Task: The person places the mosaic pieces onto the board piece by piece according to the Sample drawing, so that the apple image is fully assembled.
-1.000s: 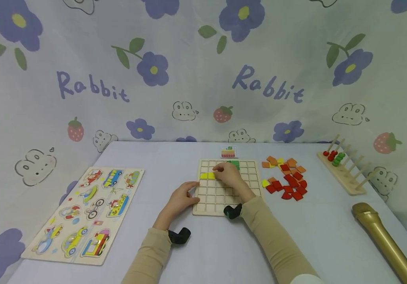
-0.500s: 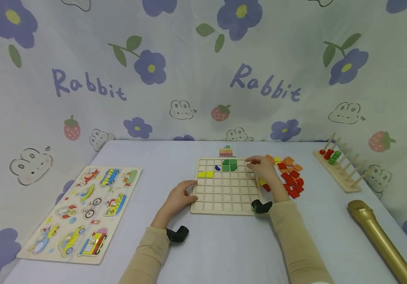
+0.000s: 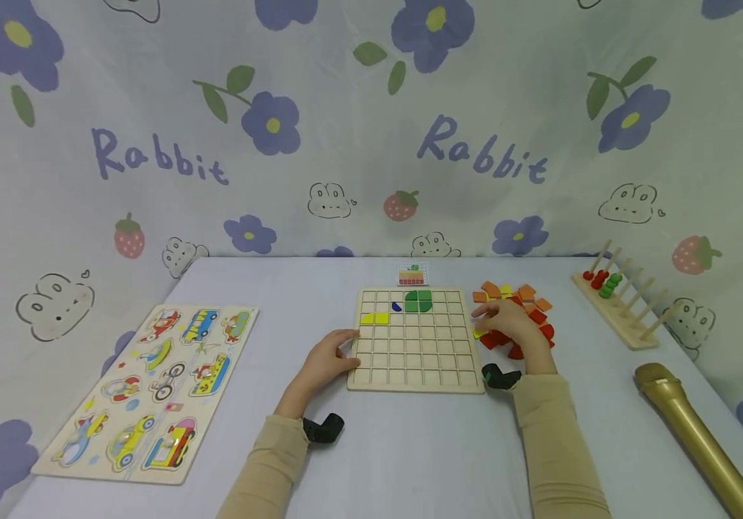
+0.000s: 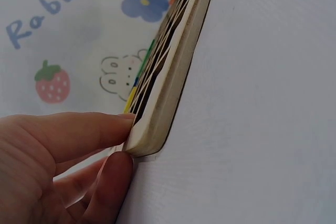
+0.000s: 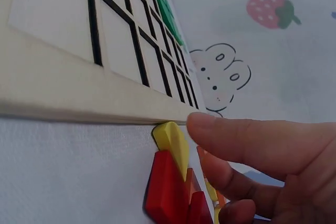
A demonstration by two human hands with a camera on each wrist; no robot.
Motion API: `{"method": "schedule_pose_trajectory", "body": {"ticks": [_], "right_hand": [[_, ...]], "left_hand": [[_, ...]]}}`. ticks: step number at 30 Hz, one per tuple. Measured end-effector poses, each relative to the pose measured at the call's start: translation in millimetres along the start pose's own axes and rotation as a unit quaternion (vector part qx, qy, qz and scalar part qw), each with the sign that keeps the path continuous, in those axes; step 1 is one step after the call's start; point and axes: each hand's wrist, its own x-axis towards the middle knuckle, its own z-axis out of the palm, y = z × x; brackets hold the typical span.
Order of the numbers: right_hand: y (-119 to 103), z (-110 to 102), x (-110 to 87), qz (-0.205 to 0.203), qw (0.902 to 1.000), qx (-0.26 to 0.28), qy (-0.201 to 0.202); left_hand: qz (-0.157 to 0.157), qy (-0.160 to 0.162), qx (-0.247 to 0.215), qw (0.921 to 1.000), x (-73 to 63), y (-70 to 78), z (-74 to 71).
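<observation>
A wooden grid board (image 3: 410, 364) lies flat. Two yellow tiles (image 3: 374, 318), a small blue tile (image 3: 396, 306) and a block of green tiles (image 3: 419, 301) sit in its cells. My left hand (image 3: 327, 362) rests at the board's left edge; in the left wrist view, the fingertips (image 4: 123, 124) touch its side. Right of the board, my right hand (image 3: 507, 324) is over a loose pile of red tiles (image 5: 165, 187), orange and yellow ones, partly hiding them. Its fingers are apart, with nothing seen between them. A yellow tile (image 5: 172, 140) lies right by the fingertips.
A small picture card (image 3: 413, 274) lies behind the board. At left is a vehicle peg puzzle (image 3: 205, 346). A wooden bead rack (image 3: 617, 303) with red and green beads stands at right, and a gold microphone (image 3: 695, 432) lies nearer.
My right hand has left the board's upper cells, moving right and toward me, over the loose tiles. The blue tile and green tiles are uncovered. The left hand stays at the edge.
</observation>
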Motion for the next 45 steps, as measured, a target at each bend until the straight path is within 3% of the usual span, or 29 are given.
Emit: {"method": "schedule_pose_trajectory", "body": {"ticks": [8, 15, 22, 33, 37, 45], "right_hand": [[2.2, 0.5, -1.5, -0.011, 0.9988, -0.032, -0.034], [4.2, -0.1, 1.9, -0.006, 0.9974, -0.069, -0.017], [1.6, -0.3, 3.4, -0.004, 0.9979, -0.065, -0.003], [1.0, 1.3, 1.5, -0.028, 0.9989, -0.037, 0.002], [-1.2, 1.9, 2.3, -0.032, 0.9992, -0.003, 0.025], [-31.0, 22.0, 5.7, -0.074, 0.9931, 0.074, 0.052]], "left_hand": [[-0.002, 0.001, -0.002, 1.0, 0.1, 0.5, 1.3], [-0.003, 0.003, -0.005, 1.0, 0.2, 0.5, 1.1], [0.001, 0.003, -0.006, 1.0, 0.5, 1.7, 0.3], [-0.003, 0.001, -0.008, 1.0, -0.2, 2.6, 0.3], [-0.001, 0.001, -0.007, 1.0, 0.3, 1.8, 0.5], [0.003, 0.001, -0.001, 1.0, 0.5, 2.3, -0.1]]}}
